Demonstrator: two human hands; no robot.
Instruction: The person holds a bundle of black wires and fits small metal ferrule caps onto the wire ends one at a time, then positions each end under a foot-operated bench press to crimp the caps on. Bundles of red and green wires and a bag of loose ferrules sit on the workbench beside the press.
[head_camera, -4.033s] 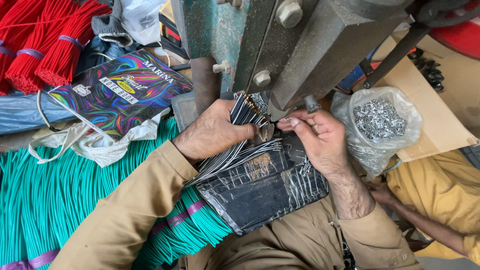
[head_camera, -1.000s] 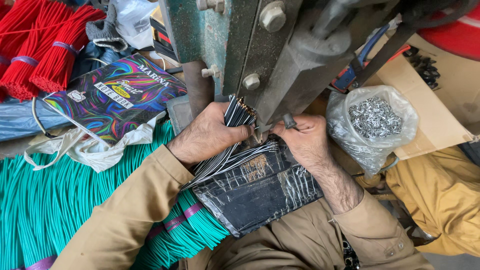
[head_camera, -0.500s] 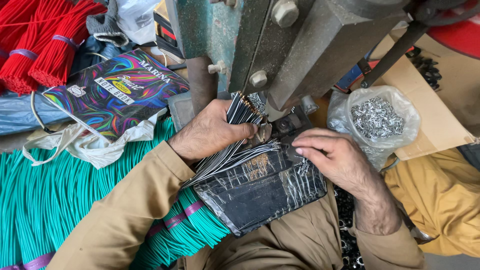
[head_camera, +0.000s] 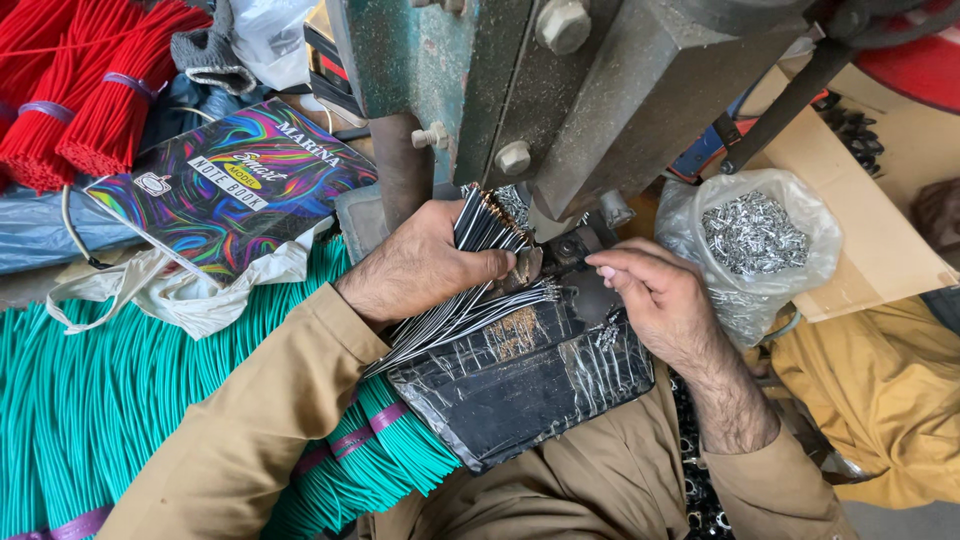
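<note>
My left hand (head_camera: 425, 265) clamps the black wire bundle (head_camera: 470, 270); right hand (head_camera: 650, 290), fingers loose and empty, hovers beside it below the press (head_camera: 560, 100), mid-feed; next wire needs careful aligning.

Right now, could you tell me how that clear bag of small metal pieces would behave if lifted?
The clear bag would probably sag, since its thin film is crumpled. Packed with metal pieces, it is likely heavy for its size. Its open top might spill.

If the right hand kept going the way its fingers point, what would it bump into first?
The right hand points left toward the small dark metal part at the foot of the green machine. That part looks first in line, though depth is hard to judge.
</note>
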